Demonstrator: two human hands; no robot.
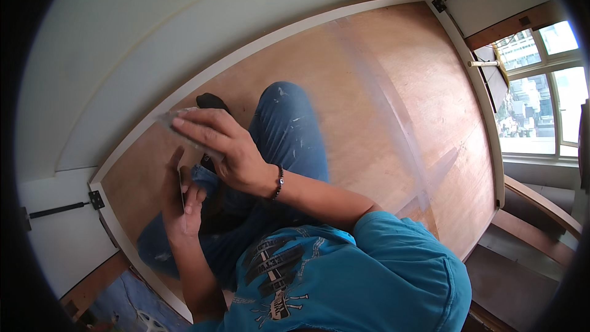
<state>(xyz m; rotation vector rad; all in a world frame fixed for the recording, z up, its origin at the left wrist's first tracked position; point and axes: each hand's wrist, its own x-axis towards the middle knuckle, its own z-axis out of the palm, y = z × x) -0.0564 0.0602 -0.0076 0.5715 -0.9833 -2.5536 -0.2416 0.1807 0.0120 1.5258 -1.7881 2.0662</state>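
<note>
A flat, thin grey hand tool (167,120), blurred, sits left of the raised blue-denim knee (286,95), gripped by the right hand (230,147) with fingers laid straight along it. Keeping those fingers flat should spread pressure evenly. Its long axis slants, free end pointing up-left, away from the knee. Below-left of the knee, the left hand (188,209) grips a thin, edge-on plate (182,189). A brown plywood panel (356,135) spreads around the knee.
</note>
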